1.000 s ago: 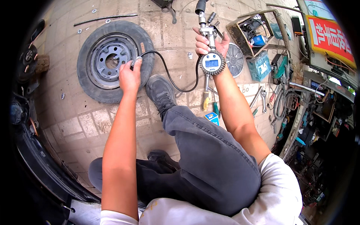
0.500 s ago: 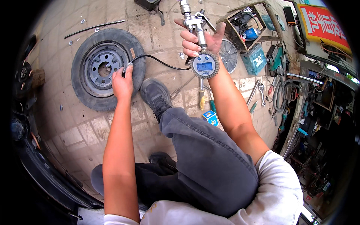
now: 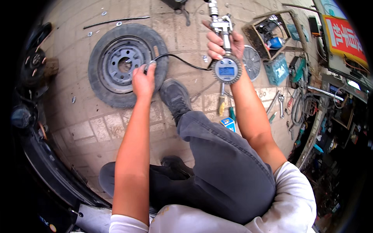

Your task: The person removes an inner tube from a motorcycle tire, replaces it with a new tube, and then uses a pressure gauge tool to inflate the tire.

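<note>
A black tyre [image 3: 96, 73] on a grey steel wheel [image 3: 110, 66] lies flat on the paving. My left hand [image 3: 143, 84] is closed on the metal air chuck [image 3: 147, 68] at the wheel's right inner edge; the valve is hidden under my fingers. From there a black hose [image 3: 182, 60] curves right to a tyre inflator [image 3: 222, 26], which has a metal body and a round digital gauge [image 3: 226, 70] with a lit blue screen. My right hand [image 3: 237, 46] wraps round the inflator's body, its gauge toward me.
My shoe [image 3: 175, 97] rests beside the tyre. Right of my right arm are a wooden crate [image 3: 285, 48] of parts, a teal box [image 3: 276, 70] and wrenches [image 3: 281, 101]. A screwdriver [image 3: 222, 106] and a small blue box [image 3: 228, 124] lie near my knee. A black bar [image 3: 116, 22] lies beyond the tyre.
The whole scene has shifted right in the picture. My right hand's fingers and thumb have closed in on the inflator, and its lever no longer sticks out. My left hand stays at the wheel.
</note>
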Motion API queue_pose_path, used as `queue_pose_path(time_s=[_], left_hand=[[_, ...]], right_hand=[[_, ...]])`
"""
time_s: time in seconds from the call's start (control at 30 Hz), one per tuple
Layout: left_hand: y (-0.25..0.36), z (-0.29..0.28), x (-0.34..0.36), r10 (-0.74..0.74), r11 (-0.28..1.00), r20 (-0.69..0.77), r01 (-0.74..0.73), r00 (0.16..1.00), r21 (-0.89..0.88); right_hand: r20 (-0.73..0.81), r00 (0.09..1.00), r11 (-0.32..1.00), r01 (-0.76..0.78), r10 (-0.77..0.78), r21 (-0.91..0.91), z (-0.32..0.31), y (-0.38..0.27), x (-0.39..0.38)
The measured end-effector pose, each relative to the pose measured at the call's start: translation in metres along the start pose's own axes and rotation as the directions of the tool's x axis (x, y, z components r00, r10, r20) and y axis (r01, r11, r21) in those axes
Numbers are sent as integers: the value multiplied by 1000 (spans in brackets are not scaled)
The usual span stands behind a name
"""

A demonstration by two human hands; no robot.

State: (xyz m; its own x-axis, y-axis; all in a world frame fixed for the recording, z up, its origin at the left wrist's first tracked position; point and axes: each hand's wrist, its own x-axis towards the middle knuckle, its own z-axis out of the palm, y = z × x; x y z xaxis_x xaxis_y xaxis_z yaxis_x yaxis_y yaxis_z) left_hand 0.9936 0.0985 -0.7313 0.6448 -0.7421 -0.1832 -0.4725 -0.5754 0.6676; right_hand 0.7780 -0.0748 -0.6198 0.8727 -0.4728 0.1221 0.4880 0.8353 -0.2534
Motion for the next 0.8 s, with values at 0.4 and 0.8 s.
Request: queue_pose_path(time_s=[0.4,0.8], left_hand=[[13,-5,-4,-81,995,80,86,993,-57],[1,-6,1,-14,983,111,34,994,-178]], right_hand=[[-92,996,998,2,-8,-58,0,1,-2],[-121,993,994,-6,-7,-107,-1,2,3]])
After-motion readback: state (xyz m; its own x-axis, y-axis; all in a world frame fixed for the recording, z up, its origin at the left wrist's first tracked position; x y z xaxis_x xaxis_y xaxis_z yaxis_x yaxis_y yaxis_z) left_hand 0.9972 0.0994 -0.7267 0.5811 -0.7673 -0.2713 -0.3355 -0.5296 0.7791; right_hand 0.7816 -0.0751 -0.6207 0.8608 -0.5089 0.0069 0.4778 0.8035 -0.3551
